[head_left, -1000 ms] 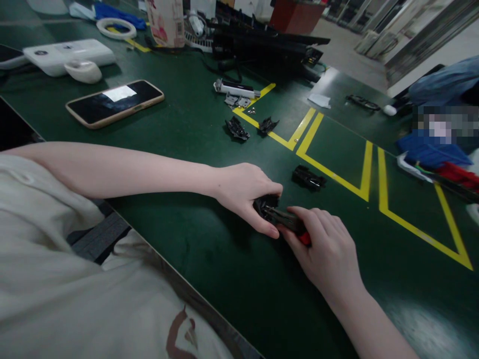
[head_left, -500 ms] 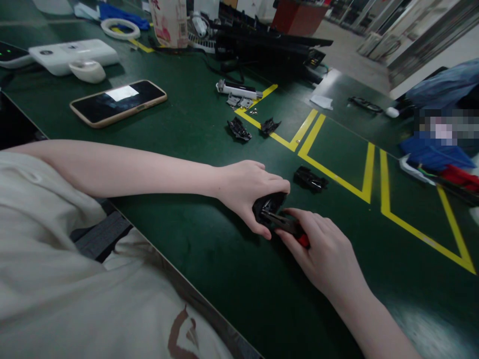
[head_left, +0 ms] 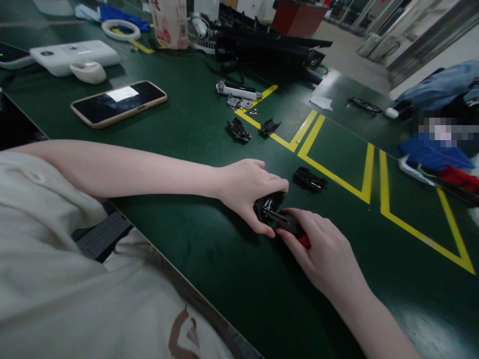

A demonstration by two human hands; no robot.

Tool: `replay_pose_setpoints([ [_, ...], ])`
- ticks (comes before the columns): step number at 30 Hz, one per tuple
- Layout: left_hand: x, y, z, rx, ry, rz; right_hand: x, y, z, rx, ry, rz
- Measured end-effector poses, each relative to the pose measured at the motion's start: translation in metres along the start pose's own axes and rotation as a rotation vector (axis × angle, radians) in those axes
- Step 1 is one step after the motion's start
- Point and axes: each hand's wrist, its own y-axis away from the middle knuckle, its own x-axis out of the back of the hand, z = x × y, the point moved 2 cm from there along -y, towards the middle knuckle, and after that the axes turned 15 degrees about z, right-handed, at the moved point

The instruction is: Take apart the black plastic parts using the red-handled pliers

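Observation:
My left hand (head_left: 245,192) pinches a small black plastic part (head_left: 266,205) against the green table (head_left: 209,279), thumb below and fingers over it. My right hand (head_left: 325,252) grips a tool with a red handle (head_left: 304,240); its dark metal tip (head_left: 279,218) reaches into the black part. Most of the handle is hidden in my palm. A similar loose black part (head_left: 309,179) lies just beyond my hands, and two more black parts (head_left: 238,129) (head_left: 269,126) rest farther back by the yellow tape line.
A phone (head_left: 119,102) lies face up at the left, with a white device (head_left: 75,54) and a white mouse (head_left: 89,71) behind it. A white bar and small metal pieces (head_left: 239,94) sit near black equipment (head_left: 269,47). Another person in blue (head_left: 437,119) is at the right.
My hands stay together on the black part. My left hand has shifted its grip slightly and the tool tip has edged a little deeper into the part.

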Motion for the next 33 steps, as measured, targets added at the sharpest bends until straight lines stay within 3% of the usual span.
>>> replay_pose_setpoints([
  [14,-0.0043,-0.0017,-0.0042,0.019,0.187,-0.130,0.0015,0.0019,-0.0029,0.114,0.093,0.065],
  [33,-0.0017,-0.0005,-0.0018,0.013,0.160,-0.035,-0.0007,0.0026,0.0002,-0.018,-0.003,-0.004],
])
